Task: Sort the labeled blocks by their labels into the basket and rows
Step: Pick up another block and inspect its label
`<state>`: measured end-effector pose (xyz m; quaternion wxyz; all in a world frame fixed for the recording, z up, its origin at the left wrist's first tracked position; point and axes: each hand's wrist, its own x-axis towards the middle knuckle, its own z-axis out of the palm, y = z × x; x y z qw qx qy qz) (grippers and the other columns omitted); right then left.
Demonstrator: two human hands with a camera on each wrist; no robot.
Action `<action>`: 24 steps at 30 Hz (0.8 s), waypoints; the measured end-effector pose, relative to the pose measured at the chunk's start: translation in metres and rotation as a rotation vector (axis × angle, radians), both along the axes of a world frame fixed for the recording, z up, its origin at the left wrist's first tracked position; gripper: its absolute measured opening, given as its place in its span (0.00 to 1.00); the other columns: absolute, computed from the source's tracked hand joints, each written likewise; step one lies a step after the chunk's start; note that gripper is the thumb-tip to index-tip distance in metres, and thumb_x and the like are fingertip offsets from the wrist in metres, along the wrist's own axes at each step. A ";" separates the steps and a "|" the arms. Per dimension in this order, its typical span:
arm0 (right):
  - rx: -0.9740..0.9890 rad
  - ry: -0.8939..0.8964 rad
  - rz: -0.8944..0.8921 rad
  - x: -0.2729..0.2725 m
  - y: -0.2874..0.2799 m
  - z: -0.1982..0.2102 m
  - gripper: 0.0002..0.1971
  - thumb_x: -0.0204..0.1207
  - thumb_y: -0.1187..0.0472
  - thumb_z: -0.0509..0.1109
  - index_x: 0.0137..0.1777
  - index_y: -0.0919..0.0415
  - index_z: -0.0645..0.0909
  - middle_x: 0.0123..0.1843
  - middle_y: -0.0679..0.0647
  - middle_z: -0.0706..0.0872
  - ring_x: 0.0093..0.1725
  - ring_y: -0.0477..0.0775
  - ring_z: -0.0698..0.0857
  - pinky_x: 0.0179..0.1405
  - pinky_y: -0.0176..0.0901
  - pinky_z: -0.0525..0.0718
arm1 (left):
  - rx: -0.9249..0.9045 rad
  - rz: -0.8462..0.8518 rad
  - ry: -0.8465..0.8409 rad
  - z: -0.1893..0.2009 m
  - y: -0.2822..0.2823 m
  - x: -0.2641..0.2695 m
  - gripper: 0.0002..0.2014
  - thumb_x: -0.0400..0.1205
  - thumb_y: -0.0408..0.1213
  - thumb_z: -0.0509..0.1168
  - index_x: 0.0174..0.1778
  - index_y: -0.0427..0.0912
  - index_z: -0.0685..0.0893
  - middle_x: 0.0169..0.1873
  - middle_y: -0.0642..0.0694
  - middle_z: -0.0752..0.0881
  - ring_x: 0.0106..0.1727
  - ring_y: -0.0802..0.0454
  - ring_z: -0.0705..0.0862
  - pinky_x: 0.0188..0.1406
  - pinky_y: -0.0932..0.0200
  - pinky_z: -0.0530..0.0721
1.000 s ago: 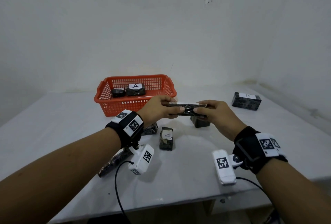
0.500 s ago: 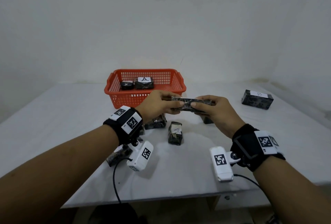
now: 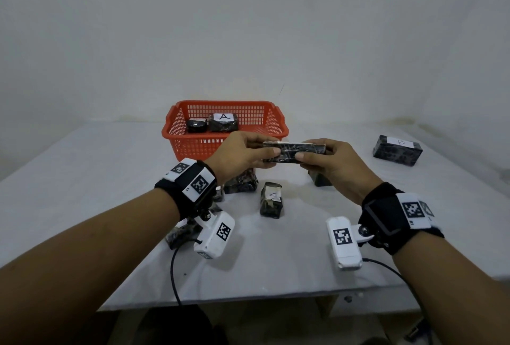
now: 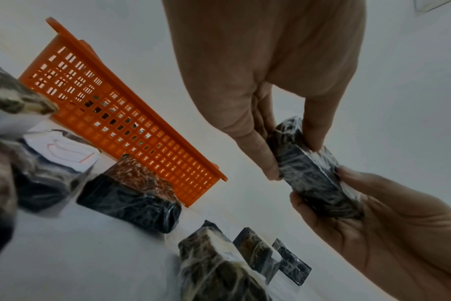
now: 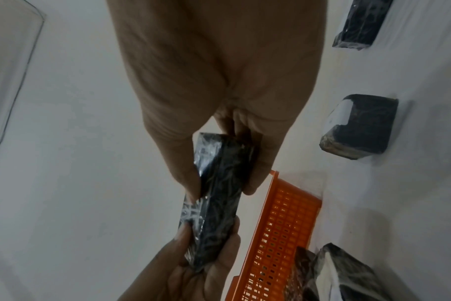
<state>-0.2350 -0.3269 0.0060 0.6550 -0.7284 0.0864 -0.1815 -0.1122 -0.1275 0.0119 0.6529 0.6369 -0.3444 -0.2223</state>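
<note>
A dark marbled block is held in the air in front of the orange basket. My left hand pinches its left end and my right hand pinches its right end. Its label is not readable. The left wrist view shows the block between thumb and fingers of both hands. The right wrist view shows the same block. Inside the basket lie a block marked A and a second dark block.
A block marked B sits alone at the far right of the white table. Loose blocks lie below my hands: one marked A, one under my left hand, one behind my right hand, one under the left wrist camera.
Both hands keep their hold on the block, which has turned a little in the fingers. The head view has shifted, so the basket sits further right in the frame.
</note>
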 end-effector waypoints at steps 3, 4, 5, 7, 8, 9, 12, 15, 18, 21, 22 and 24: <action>-0.001 -0.055 -0.032 0.001 0.002 0.000 0.18 0.73 0.63 0.83 0.60 0.71 0.88 0.51 0.62 0.94 0.51 0.57 0.94 0.57 0.45 0.90 | -0.002 -0.020 0.012 0.000 -0.002 -0.001 0.15 0.83 0.28 0.74 0.65 0.29 0.87 0.60 0.31 0.90 0.61 0.40 0.92 0.61 0.48 0.92; -0.001 -0.055 -0.033 0.001 0.002 -0.001 0.17 0.74 0.63 0.83 0.59 0.71 0.88 0.51 0.62 0.94 0.50 0.56 0.94 0.55 0.43 0.90 | -0.006 -0.025 0.025 0.000 -0.002 -0.001 0.15 0.83 0.29 0.73 0.65 0.28 0.87 0.61 0.31 0.90 0.60 0.41 0.92 0.61 0.48 0.92; 0.004 -0.050 -0.028 0.001 0.002 -0.001 0.17 0.74 0.64 0.82 0.59 0.71 0.88 0.51 0.62 0.94 0.50 0.57 0.94 0.54 0.42 0.90 | -0.009 -0.025 0.035 -0.001 -0.002 0.000 0.15 0.84 0.28 0.72 0.65 0.27 0.86 0.61 0.31 0.90 0.60 0.41 0.92 0.61 0.49 0.92; 0.026 -0.033 -0.014 0.001 0.002 -0.002 0.17 0.74 0.64 0.82 0.60 0.72 0.87 0.53 0.64 0.94 0.51 0.57 0.94 0.55 0.43 0.91 | -0.009 -0.007 0.039 -0.003 -0.002 0.000 0.14 0.85 0.28 0.71 0.64 0.26 0.86 0.60 0.30 0.90 0.59 0.41 0.92 0.59 0.50 0.93; 0.037 -0.026 -0.007 0.001 0.002 -0.002 0.17 0.75 0.64 0.81 0.61 0.72 0.87 0.54 0.65 0.93 0.53 0.58 0.93 0.58 0.45 0.90 | -0.008 0.003 0.036 -0.004 -0.002 0.000 0.13 0.85 0.28 0.71 0.64 0.26 0.87 0.60 0.30 0.90 0.58 0.41 0.92 0.59 0.49 0.93; 0.051 -0.022 -0.002 0.002 0.002 -0.003 0.17 0.76 0.63 0.80 0.62 0.72 0.87 0.56 0.65 0.93 0.54 0.59 0.93 0.60 0.47 0.90 | -0.006 0.010 0.035 -0.004 -0.003 -0.001 0.13 0.85 0.28 0.71 0.63 0.26 0.87 0.60 0.29 0.90 0.58 0.41 0.92 0.59 0.49 0.93; 0.083 -0.023 -0.015 0.002 0.001 -0.004 0.17 0.79 0.64 0.78 0.62 0.75 0.86 0.56 0.66 0.92 0.54 0.59 0.92 0.61 0.48 0.90 | 0.012 0.018 0.051 -0.005 -0.005 -0.002 0.13 0.85 0.27 0.71 0.64 0.26 0.86 0.61 0.28 0.88 0.56 0.43 0.92 0.58 0.52 0.93; 0.088 -0.017 -0.027 0.001 0.001 -0.006 0.17 0.78 0.66 0.78 0.62 0.77 0.85 0.54 0.66 0.91 0.54 0.60 0.92 0.61 0.49 0.90 | 0.027 0.016 0.052 -0.007 -0.006 -0.004 0.14 0.84 0.26 0.71 0.65 0.25 0.85 0.62 0.26 0.87 0.56 0.42 0.91 0.57 0.53 0.93; 0.062 -0.003 -0.030 0.000 0.004 -0.005 0.20 0.73 0.66 0.83 0.62 0.72 0.86 0.56 0.65 0.92 0.54 0.60 0.93 0.62 0.50 0.90 | 0.040 0.057 0.001 -0.008 -0.007 -0.007 0.14 0.83 0.25 0.73 0.64 0.25 0.86 0.60 0.26 0.89 0.57 0.39 0.93 0.58 0.49 0.93; -0.029 -0.006 -0.068 0.000 0.008 -0.006 0.21 0.68 0.63 0.87 0.59 0.69 0.88 0.53 0.64 0.94 0.52 0.58 0.94 0.55 0.44 0.91 | 0.037 0.049 -0.004 -0.009 -0.010 -0.010 0.15 0.83 0.27 0.73 0.65 0.26 0.86 0.59 0.28 0.90 0.60 0.36 0.92 0.59 0.48 0.93; -0.046 -0.013 -0.084 -0.001 0.008 -0.006 0.20 0.68 0.63 0.87 0.57 0.69 0.89 0.52 0.63 0.94 0.51 0.58 0.94 0.52 0.43 0.91 | 0.035 0.038 0.005 -0.008 -0.010 -0.011 0.15 0.83 0.27 0.74 0.65 0.27 0.87 0.60 0.29 0.90 0.61 0.37 0.92 0.59 0.49 0.93; -0.055 -0.016 -0.096 -0.002 0.008 -0.007 0.19 0.68 0.62 0.87 0.56 0.69 0.89 0.50 0.63 0.94 0.47 0.55 0.93 0.48 0.39 0.89 | 0.041 0.024 0.007 -0.009 -0.010 -0.013 0.16 0.82 0.28 0.75 0.65 0.28 0.87 0.60 0.29 0.90 0.60 0.39 0.92 0.59 0.52 0.92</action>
